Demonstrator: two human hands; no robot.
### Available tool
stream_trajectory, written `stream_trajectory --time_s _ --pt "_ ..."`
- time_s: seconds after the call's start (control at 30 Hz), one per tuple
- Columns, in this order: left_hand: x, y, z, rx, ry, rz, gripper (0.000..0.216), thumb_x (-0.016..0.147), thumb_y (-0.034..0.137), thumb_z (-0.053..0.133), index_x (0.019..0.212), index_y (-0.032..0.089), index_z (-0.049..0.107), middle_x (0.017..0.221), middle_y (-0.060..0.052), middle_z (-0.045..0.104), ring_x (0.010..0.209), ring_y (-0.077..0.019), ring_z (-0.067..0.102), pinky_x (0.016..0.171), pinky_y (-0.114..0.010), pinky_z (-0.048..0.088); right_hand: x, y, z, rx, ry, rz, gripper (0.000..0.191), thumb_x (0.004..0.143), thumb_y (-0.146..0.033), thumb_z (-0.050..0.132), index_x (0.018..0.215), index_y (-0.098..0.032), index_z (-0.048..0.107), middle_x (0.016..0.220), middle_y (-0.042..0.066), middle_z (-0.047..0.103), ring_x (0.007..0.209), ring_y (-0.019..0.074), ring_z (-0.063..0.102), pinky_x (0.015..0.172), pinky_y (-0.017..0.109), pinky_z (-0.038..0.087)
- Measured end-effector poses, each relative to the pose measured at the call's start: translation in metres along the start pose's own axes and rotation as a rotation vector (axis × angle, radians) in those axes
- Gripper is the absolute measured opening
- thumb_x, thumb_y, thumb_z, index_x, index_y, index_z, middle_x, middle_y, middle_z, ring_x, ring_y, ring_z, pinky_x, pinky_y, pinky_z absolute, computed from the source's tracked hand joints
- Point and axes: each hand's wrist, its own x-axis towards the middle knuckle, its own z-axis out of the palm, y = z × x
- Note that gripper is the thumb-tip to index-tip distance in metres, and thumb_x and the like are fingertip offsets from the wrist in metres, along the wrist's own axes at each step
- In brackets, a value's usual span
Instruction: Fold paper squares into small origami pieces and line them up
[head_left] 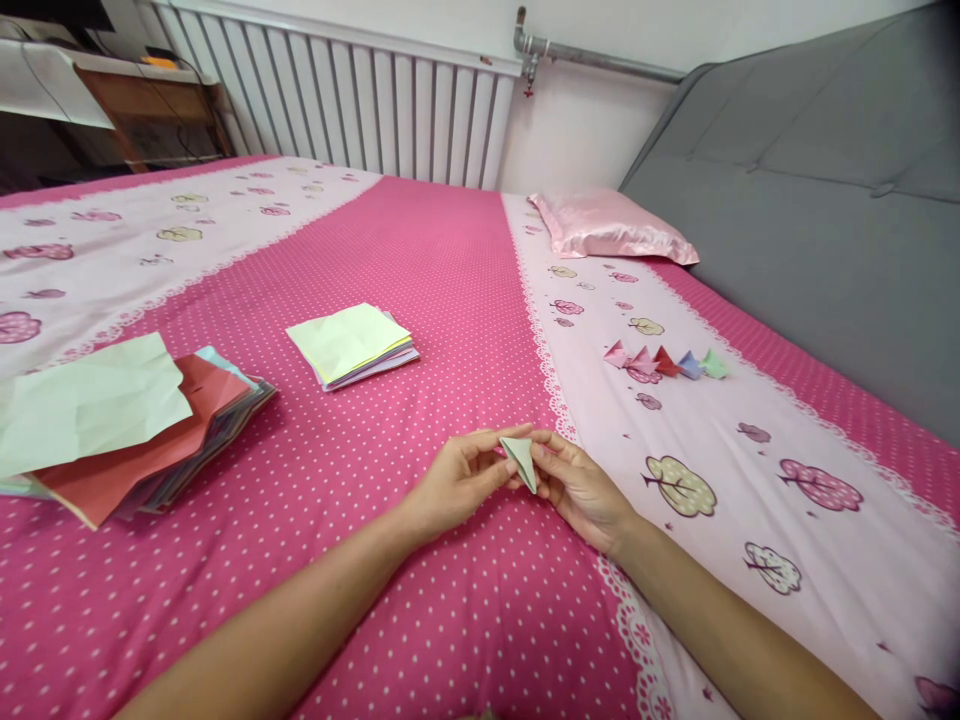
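Note:
Between my two hands is a small pale green piece of folded paper (pixel 523 462), triangular in shape and held just above the bed. My left hand (pixel 461 480) pinches its left side, thumb on the near face. On the other side, my right hand (pixel 581 485) grips its right edge between thumb and fingers. Some fingertips are hidden behind the paper. Ahead and to the right, a row of small folded paper pieces (pixel 666 362) in pink, red, blue and green stands on the bedspread.
A stack of square paper sheets (pixel 349 340), pale yellow on top, lies ahead to the left. Farther left is a bigger, untidy paper pile (pixel 150 400). The pink dotted bedspread (pixel 442 250) stretches to a white radiator (pixel 360 95). A pink pillow (pixel 611 225) rests by the grey headboard (pixel 817 170).

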Motion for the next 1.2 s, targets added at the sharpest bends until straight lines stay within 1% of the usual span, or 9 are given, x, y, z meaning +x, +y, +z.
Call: stream_trajectory --time_s 0.1,0.2,0.3,0.53,0.73,0.87,1.0,1.1,1.2 --pt "-0.001 -0.002 -0.002 0.187 0.051 0.041 0.035 0.079 0.019 0.050 0.113 0.015 0.056 0.079 -0.007 0.064 0.070 -0.0141 0.058 0.068 -0.027 0.045 -0.002 0.001 0.003 -0.066 -0.005 -0.025 0.017 0.074 -0.028 0.063 0.088 -0.019 0.059 0.060 -0.003 0.059 0.052 0.0064 0.051 0.048 0.016 0.036" --pt "-0.002 -0.005 -0.004 0.444 0.129 0.110 0.029 0.077 0.017 0.050 0.103 0.017 0.063 0.084 -0.007 0.064 0.075 -0.0144 0.057 0.071 -0.027 0.044 -0.004 0.002 0.007 -0.149 -0.010 -0.052 0.016 0.074 -0.029 0.063 0.087 -0.019 0.061 0.065 -0.001 0.062 0.060 0.0084 0.055 0.050 0.018 0.038" --pt "-0.003 -0.007 -0.005 0.576 0.160 0.133 0.029 0.076 0.017 0.049 0.102 0.017 0.063 0.090 -0.007 0.064 0.079 -0.0148 0.058 0.071 -0.026 0.044 -0.005 0.002 0.009 -0.203 -0.036 -0.074 0.018 0.075 -0.030 0.061 0.090 -0.019 0.063 0.070 0.000 0.063 0.064 0.0090 0.056 0.054 0.018 0.039" --pt "-0.007 -0.003 -0.001 0.872 0.095 0.007 0.049 0.074 0.015 0.045 0.123 0.015 0.044 0.073 -0.002 0.067 0.056 -0.0133 0.056 0.057 -0.025 0.044 -0.011 -0.001 0.014 -0.274 -0.056 -0.105 0.027 0.077 -0.031 0.060 0.101 -0.020 0.059 0.089 0.003 0.065 0.069 0.0103 0.055 0.060 0.021 0.040" --pt "-0.010 -0.011 0.002 1.043 0.060 0.058 0.048 0.082 0.022 0.039 0.129 0.017 0.032 0.097 -0.008 0.067 0.073 -0.0196 0.063 0.066 -0.031 0.047 -0.015 0.000 0.021 -0.236 -0.069 -0.178 0.019 0.079 -0.030 0.057 0.095 -0.021 0.057 0.079 0.000 0.064 0.065 0.0088 0.054 0.065 0.022 0.042" --pt "-0.013 -0.013 0.006 1.023 0.118 0.126 0.050 0.077 0.014 0.043 0.126 0.021 0.035 0.107 -0.006 0.063 0.082 -0.0188 0.063 0.071 -0.031 0.048 -0.016 0.001 0.024 -0.231 -0.081 -0.190 0.020 0.077 -0.029 0.060 0.095 -0.021 0.056 0.086 0.002 0.064 0.078 0.0124 0.059 0.077 0.026 0.044" --pt "-0.014 -0.011 0.008 0.927 0.216 0.120 0.046 0.072 0.011 0.047 0.117 0.020 0.044 0.089 -0.004 0.067 0.073 -0.0161 0.062 0.065 -0.027 0.047 -0.016 0.001 0.024 -0.238 -0.085 -0.196 0.022 0.076 -0.027 0.061 0.096 -0.021 0.055 0.093 0.003 0.063 0.088 0.0153 0.059 0.083 0.030 0.044" --pt "-0.011 -0.013 0.008 0.703 0.278 0.008 0.042 0.072 0.013 0.050 0.114 0.019 0.048 0.084 -0.004 0.067 0.064 -0.0146 0.062 0.058 -0.025 0.047 -0.017 0.001 0.024 -0.258 -0.084 -0.206 0.024 0.075 -0.025 0.061 0.097 -0.021 0.054 0.096 0.004 0.063 0.091 0.0160 0.059 0.084 0.031 0.044" --pt "-0.007 -0.016 0.009 0.351 0.259 -0.102 0.037 0.071 0.016 0.055 0.108 0.014 0.052 0.092 -0.010 0.065 0.075 -0.0175 0.063 0.064 -0.028 0.048 -0.017 0.002 0.024 -0.272 -0.053 -0.218 0.028 0.074 -0.023 0.063 0.100 -0.021 0.052 0.097 0.004 0.063 0.090 0.0164 0.059 0.082 0.031 0.045"
